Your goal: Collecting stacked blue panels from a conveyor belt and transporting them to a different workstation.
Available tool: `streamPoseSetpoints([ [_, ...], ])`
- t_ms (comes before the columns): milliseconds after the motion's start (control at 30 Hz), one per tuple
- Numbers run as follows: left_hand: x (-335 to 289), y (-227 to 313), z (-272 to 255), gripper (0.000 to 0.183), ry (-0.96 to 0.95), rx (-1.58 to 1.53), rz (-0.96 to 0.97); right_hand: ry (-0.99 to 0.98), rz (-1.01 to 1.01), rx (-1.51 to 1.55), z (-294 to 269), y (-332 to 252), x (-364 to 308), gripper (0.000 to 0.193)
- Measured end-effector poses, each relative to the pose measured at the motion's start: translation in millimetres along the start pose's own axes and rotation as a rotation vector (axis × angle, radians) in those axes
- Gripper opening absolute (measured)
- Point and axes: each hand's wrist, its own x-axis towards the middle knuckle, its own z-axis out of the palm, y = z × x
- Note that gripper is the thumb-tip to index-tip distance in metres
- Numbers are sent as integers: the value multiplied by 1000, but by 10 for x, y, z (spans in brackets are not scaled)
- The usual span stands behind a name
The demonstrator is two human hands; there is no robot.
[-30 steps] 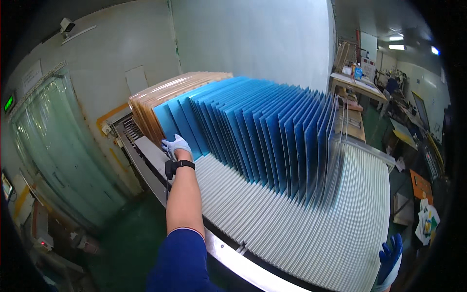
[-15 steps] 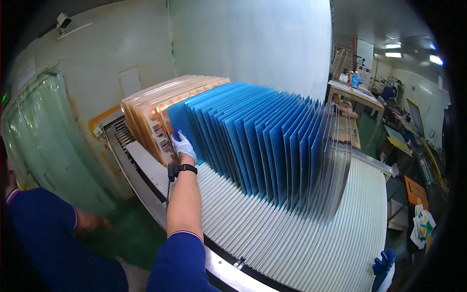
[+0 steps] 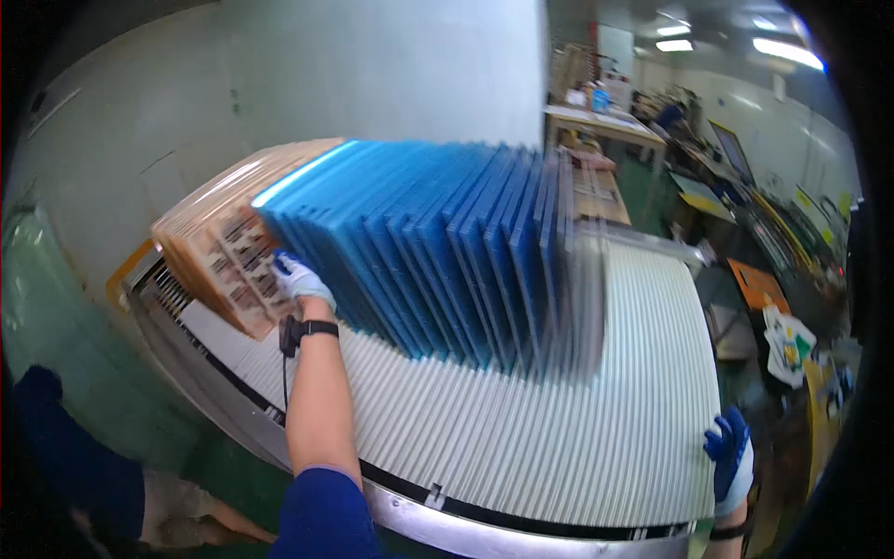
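My left hand [image 3: 303, 279], in a white glove with blue coating, reaches to the near edge of the row, where printed tan sheets [image 3: 247, 256] meet upright blue sheets [image 3: 419, 233]. Its fingers look stretched out against the sheets, somewhat blurred, and the thumb is hard to see. A black band with a small device [image 3: 291, 334] is on the wrist. Toward the lower right, my right hand [image 3: 733, 461], gloved alike, is open with its fingers apart, beside the right edge of the ribbed white rack [image 3: 521, 447]. It holds nothing.
Clear sheets [image 3: 584, 307] stand at the right end of the row. A metal rail [image 3: 447, 522] edges the rack's near side. Another person [image 3: 79, 456] is at the lower left. A table [image 3: 605, 121] with bottles stands at the back right, past an orange board [image 3: 756, 284].
The view has swung to the right, so the rack and sheets sit further left. The blue sheets' upper edges look more bunched and catch light. More of my right hand shows.
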Motion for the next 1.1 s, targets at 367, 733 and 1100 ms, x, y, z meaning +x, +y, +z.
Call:
streamPoseSetpoints([
  [367,-3790,2243,-262,63,-735,119,393,-51,-107,22,-104,-379,21,51],
  [733,-4085,2515,124,71,-783,543,379,-138,-87,16,-771,-277,55,59],
  [1100,-4914,2583,1027,86,-496,264,288,-145,-61,-40,-866,-130,115,66],
])
